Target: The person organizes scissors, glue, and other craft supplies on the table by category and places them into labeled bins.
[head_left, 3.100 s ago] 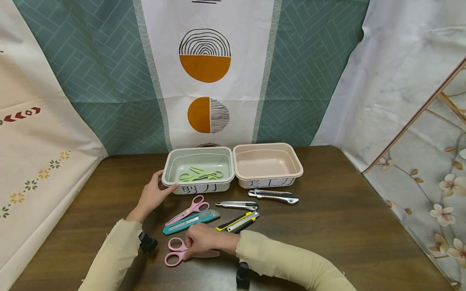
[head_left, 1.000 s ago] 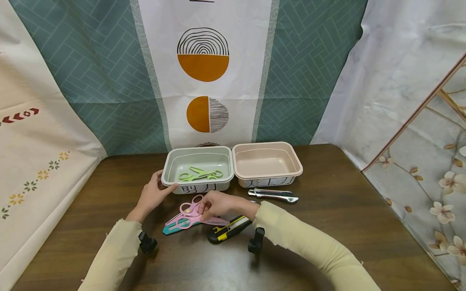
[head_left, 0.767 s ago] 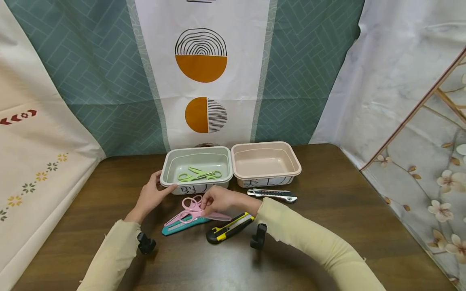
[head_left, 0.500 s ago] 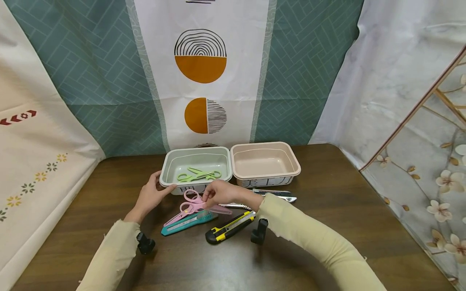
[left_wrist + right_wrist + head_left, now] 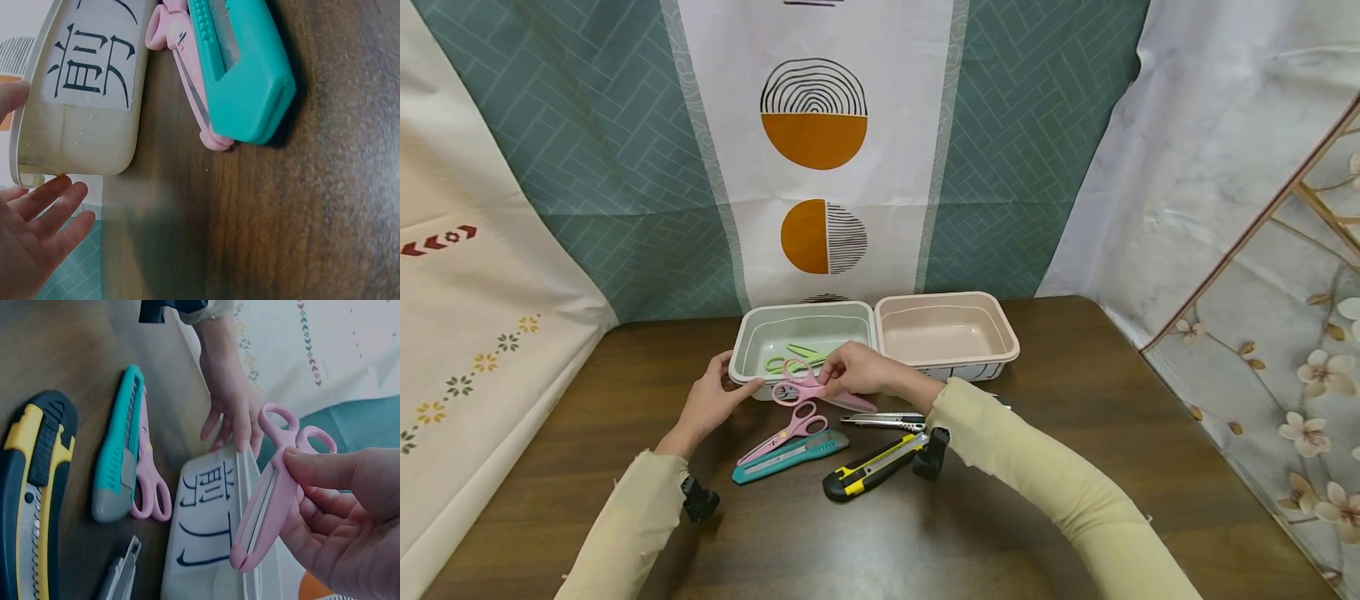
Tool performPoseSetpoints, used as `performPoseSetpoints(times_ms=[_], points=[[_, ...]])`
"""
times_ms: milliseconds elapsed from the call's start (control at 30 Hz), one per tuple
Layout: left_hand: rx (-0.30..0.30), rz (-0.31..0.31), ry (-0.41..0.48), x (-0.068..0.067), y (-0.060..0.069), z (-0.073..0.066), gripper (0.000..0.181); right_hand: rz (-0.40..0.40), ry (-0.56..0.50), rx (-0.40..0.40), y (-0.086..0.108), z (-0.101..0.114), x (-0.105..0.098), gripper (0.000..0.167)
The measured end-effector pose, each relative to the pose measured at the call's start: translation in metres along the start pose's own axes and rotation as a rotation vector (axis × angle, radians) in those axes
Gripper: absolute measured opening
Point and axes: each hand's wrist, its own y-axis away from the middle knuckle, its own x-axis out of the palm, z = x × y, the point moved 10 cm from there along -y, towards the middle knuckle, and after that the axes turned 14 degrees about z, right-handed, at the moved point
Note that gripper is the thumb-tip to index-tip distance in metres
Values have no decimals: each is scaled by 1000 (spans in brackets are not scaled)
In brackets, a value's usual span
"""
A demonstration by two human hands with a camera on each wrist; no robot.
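Observation:
Between right thumb and fingers, my right hand [image 5: 857,368] pinches pink scissors [image 5: 269,494] near the handles, blades together. They hang over the front rim of the grey-green bin [image 5: 203,515], whose label bears dark characters. Green scissors [image 5: 805,358] lie inside that bin, partly hidden by the right hand. At its left front corner rests my left hand [image 5: 711,404], thumb on the front rim and straight fingers along the side. A second pair of pink scissors [image 5: 790,432] lies on the table before the bin, against a teal utility knife [image 5: 790,457].
A beige bin [image 5: 947,329] stands right beside the grey-green one. On the wooden table [image 5: 760,542] lie a yellow-and-black utility knife [image 5: 876,467] and a slim silver one [image 5: 883,420]. Another knife [image 5: 1002,401] is mostly hidden behind the right wrist. Patterned cloth [image 5: 808,183] hangs behind.
My right hand took the pink scissors from the table's front, lifting them over the other pair and up to the grey-green bin's front rim. My left hand stayed at the bin's corner.

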Motion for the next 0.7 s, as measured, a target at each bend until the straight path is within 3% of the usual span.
performPoseSetpoints(times_ms=[333,567,700], points=[[3,7,13,-1,0,0,81,-105,-69,2,-1,-5,-24,12],[-2,6,13,0,0,0,82,-184,11,-40,-3,-5,-41,11],[-1,0,9,0,0,-1,81,-223,-6,-50,-2,-9,-49,9]])
